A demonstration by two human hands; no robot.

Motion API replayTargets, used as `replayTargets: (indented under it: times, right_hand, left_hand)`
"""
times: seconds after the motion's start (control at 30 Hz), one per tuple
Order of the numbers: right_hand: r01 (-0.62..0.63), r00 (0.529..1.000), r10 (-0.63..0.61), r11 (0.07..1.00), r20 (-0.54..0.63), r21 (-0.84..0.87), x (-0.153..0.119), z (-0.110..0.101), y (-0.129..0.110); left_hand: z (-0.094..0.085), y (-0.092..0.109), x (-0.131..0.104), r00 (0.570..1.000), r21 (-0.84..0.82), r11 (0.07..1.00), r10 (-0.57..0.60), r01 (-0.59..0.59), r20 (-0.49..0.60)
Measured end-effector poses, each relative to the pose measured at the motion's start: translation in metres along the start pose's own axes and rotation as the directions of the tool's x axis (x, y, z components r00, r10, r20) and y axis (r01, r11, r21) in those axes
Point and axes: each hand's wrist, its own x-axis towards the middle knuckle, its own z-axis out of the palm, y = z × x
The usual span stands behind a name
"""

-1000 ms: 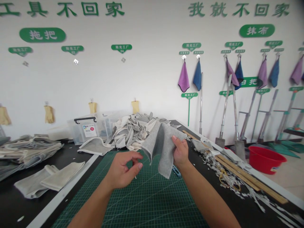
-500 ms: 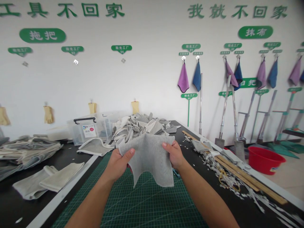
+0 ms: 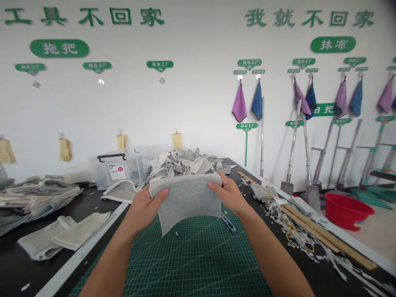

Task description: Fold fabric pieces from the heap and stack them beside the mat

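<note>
A grey cloth (image 3: 188,198) hangs stretched between my two hands above a green gridded cutting mat (image 3: 192,260). My left hand (image 3: 151,204) pinches its upper left corner, thumb on the near face. At the upper right corner my right hand (image 3: 227,189) grips it the same way. The lower edge curves upward in the middle, with its lower left corner hanging down. A blue cutter (image 3: 228,223) lies on the mat just below my right hand. Behind the cloth rises a heap of grey and white cloth pieces (image 3: 179,163).
A clear plastic box (image 3: 107,173) stands behind on the left. Stacked cloths (image 3: 37,196) and two folded pieces (image 3: 80,231) lie at left. Wooden strips (image 3: 328,233) and white scraps (image 3: 278,218) line the right side. A red basin (image 3: 348,212) sits beyond the table.
The cloth's top edge has gone from sagging folds to nearly straight, and its lower right part has swung up. The blue cutter has come into fuller view.
</note>
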Motion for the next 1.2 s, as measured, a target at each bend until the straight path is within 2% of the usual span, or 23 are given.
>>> replayTargets:
  times: [0.1,0.2,0.37,0.47,0.63,0.73,0.87,1.07,1.2]
  right_hand:
    - [0.037,0.996,-0.054,0.974,-0.070,-0.222,0.001,-0.001,0.002]
    - [0.039,0.992,-0.073,0.954,-0.106,-0.296,0.002,0.000,0.005]
    - [0.073,0.980,-0.115,0.967,-0.162,-0.246,0.002,0.005,0.005]
    - [0.109,0.980,-0.134,0.980,-0.148,-0.168,0.000,0.006,0.003]
    - [0.055,0.992,-0.057,0.998,-0.112,-0.020,-0.001,0.008,0.000]
    - [0.004,0.995,0.003,0.997,-0.095,0.077,-0.002,0.009,0.000]
    - [-0.023,0.996,0.042,0.975,-0.081,0.222,-0.003,0.010,0.000]
    - [-0.096,0.989,0.125,0.945,-0.077,0.313,-0.005,0.010,-0.002]
    - [-0.114,0.989,0.143,0.914,-0.045,0.390,-0.007,0.010,-0.005]
  left_hand:
    - [-0.003,0.006,0.001,1.000,0.115,0.993,0.022,-0.022,0.006]
    - [-0.006,0.008,0.001,1.000,0.186,0.982,0.007,-0.009,0.009]
    - [-0.008,0.003,0.001,0.998,0.258,0.966,0.018,-0.003,-0.053]
    - [-0.009,0.001,0.001,0.994,0.273,0.962,0.044,-0.016,-0.098]
    - [-0.013,0.003,0.000,0.991,0.309,0.951,0.066,-0.027,-0.119]
    - [-0.016,0.004,-0.001,1.000,0.189,0.982,0.017,-0.015,-0.012]
    - [-0.016,0.002,0.000,0.986,-0.031,0.999,-0.013,0.018,0.166]
    - [-0.014,-0.005,0.000,0.972,-0.250,0.951,-0.136,0.183,0.194]
    - [-0.011,-0.004,0.000,0.967,-0.392,0.886,-0.200,0.247,0.157]
